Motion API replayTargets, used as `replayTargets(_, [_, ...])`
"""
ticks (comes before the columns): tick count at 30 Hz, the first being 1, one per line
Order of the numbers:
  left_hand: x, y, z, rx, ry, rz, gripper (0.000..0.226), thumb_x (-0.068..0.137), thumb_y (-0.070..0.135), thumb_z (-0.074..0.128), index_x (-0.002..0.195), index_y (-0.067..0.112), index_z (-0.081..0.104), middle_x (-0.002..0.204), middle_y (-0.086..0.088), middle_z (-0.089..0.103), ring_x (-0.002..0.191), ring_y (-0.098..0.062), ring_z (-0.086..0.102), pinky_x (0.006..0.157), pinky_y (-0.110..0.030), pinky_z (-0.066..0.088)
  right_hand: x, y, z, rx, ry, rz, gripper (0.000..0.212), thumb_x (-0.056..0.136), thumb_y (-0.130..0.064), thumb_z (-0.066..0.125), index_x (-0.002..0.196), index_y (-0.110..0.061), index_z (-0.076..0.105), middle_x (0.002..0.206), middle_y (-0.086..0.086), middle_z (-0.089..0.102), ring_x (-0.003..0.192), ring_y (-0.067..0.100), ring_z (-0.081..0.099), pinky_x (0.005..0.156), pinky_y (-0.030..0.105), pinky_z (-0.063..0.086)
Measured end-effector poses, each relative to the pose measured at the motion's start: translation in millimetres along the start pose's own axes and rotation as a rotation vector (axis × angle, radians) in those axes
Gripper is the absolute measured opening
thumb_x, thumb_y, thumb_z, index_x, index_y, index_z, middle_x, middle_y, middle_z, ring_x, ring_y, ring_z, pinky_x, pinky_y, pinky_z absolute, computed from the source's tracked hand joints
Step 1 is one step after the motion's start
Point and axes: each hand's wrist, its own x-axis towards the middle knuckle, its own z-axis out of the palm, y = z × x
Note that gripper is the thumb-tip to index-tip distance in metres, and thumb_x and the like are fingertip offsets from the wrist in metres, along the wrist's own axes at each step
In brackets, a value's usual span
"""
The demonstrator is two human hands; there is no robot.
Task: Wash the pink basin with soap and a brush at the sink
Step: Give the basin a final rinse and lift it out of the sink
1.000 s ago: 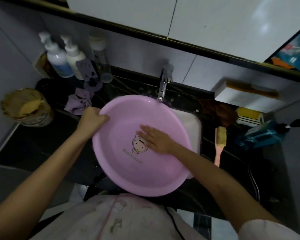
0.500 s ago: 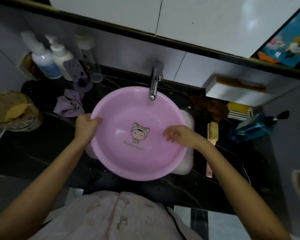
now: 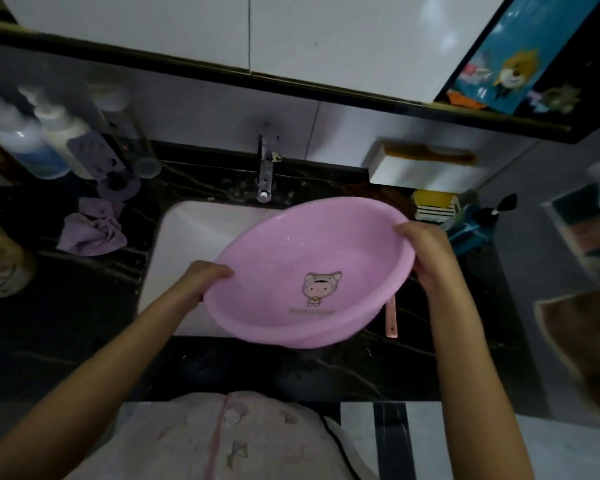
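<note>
Head view, looking down: a person holds a pink basin (image 3: pixel 278 258) tilted above the right part of a white sink (image 3: pixel 194 237). The left hand (image 3: pixel 201 277) grips its near-left rim and the right hand (image 3: pixel 426 251) grips its far-right rim, fingers curled over the edge. Inside is a cartoon child in an animal hood (image 3: pixel 319 287); the writing beneath is too blurred to read. A chrome tap (image 3: pixel 265 168) stands behind. The dark marbled worktop (image 3: pixel 66 323) carries pump bottles (image 3: pixel 32 147), labels unreadable, a purple cloth (image 3: pixel 90 230) and a pink brush handle (image 3: pixel 391 320) poking out from under the basin. White cabinets (image 3: pixel 153 29) hang above.
</note>
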Motion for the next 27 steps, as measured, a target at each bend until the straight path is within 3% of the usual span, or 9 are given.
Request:
replayTargets(2, [1, 5, 10, 0.081, -0.074, 0.006, 0.037, 0.084, 0.013, 0.062, 0.115, -0.008, 0.059, 0.108, -0.024, 0.063, 0.092, -0.033, 0.061, 0.074, -0.031, 0.047, -2, -17, -10, 0.000, 0.043, -0.032, 0.010, 0.086, -0.010, 0.056, 0.079, -0.014, 0.062, 0.090, 0.011, 0.062, 0.083, 0.025, 0.059, 0.077, 0.036, 0.049])
replayTargets(4, [-4, 12, 13, 0.142, -0.114, 0.026, 0.031, 0.088, 0.015, 0.056, 0.112, -0.005, 0.059, 0.103, -0.021, 0.064, 0.087, -0.031, 0.060, 0.066, -0.028, 0.045, 2, -20, -19, 0.015, 0.046, -0.018, 0.008, 0.088, -0.012, 0.055, 0.091, -0.010, 0.061, 0.089, 0.008, 0.060, 0.079, 0.021, 0.057, 0.067, 0.030, 0.047])
replayTargets(6, [-14, 23, 4, 0.194, -0.122, 0.044, 0.020, 0.091, 0.016, 0.049, 0.099, 0.002, 0.060, 0.084, -0.013, 0.061, 0.071, -0.024, 0.056, 0.056, -0.023, 0.040, 12, -9, -26, 0.020, 0.021, 0.064, 0.018, 0.089, -0.014, 0.054, 0.104, -0.005, 0.058, 0.091, 0.009, 0.060, 0.079, 0.022, 0.057, 0.063, 0.028, 0.045])
replayTargets(9, [-39, 43, -27, 0.196, -0.163, 0.085, 0.022, 0.089, 0.019, 0.053, 0.069, 0.009, 0.049, 0.047, -0.002, 0.040, 0.039, -0.013, 0.034, 0.041, -0.016, 0.025, 25, 26, -28, 0.025, -0.070, 0.253, 0.033, 0.089, -0.015, 0.053, 0.115, 0.005, 0.059, 0.103, 0.016, 0.063, 0.096, 0.033, 0.060, 0.075, 0.035, 0.048])
replayTargets(12, [-68, 57, -52, 0.235, -0.227, 0.156, 0.030, 0.072, 0.029, 0.064, 0.058, 0.009, 0.046, 0.037, 0.001, 0.030, 0.030, -0.008, 0.023, 0.033, -0.012, 0.017, 16, 63, -11, 0.030, -0.155, 0.376, 0.030, 0.091, -0.015, 0.052, 0.112, 0.005, 0.058, 0.098, 0.016, 0.063, 0.087, 0.031, 0.060, 0.076, 0.039, 0.049])
replayTargets(15, [-68, 59, -57, 0.347, -0.119, 0.245, 0.023, 0.085, 0.021, 0.064, 0.071, 0.005, 0.056, 0.040, -0.001, 0.044, 0.030, -0.009, 0.038, 0.031, -0.015, 0.029, 4, 85, 6, 0.099, -0.154, 0.365, 0.027, 0.090, -0.012, 0.056, 0.111, 0.003, 0.061, 0.088, 0.014, 0.065, 0.077, 0.028, 0.061, 0.067, 0.035, 0.048])
replayTargets(18, [-53, 52, -51, 0.306, -0.030, 0.281, 0.010, 0.089, 0.015, 0.060, 0.093, 0.006, 0.061, 0.062, -0.006, 0.061, 0.052, -0.016, 0.058, 0.036, -0.019, 0.044, 0, 87, 10, 0.230, -0.104, 0.246, 0.026, 0.087, -0.007, 0.059, 0.113, -0.006, 0.062, 0.090, 0.006, 0.066, 0.079, 0.024, 0.063, 0.062, 0.031, 0.049])
replayTargets(21, [-27, 38, -31, 0.299, -0.022, 0.237, 0.019, 0.090, 0.010, 0.057, 0.106, 0.001, 0.060, 0.078, -0.008, 0.060, 0.065, -0.019, 0.058, 0.042, -0.021, 0.048, -2, 72, 0, 0.273, -0.047, 0.025, 0.023, 0.089, -0.007, 0.059, 0.111, -0.010, 0.064, 0.092, 0.003, 0.068, 0.079, 0.021, 0.065, 0.062, 0.027, 0.056])
replayTargets(27, [16, 25, 41, 0.199, -0.015, 0.246, 0.034, 0.090, 0.011, 0.054, 0.121, -0.002, 0.055, 0.114, -0.020, 0.060, 0.097, -0.034, 0.061, 0.072, -0.036, 0.052, -15, 21, -10, 0.103, 0.101, -0.376, 0.027, 0.095, -0.017, 0.053, 0.118, -0.009, 0.063, 0.095, 0.004, 0.069, 0.082, 0.012, 0.068, 0.071, 0.028, 0.057])
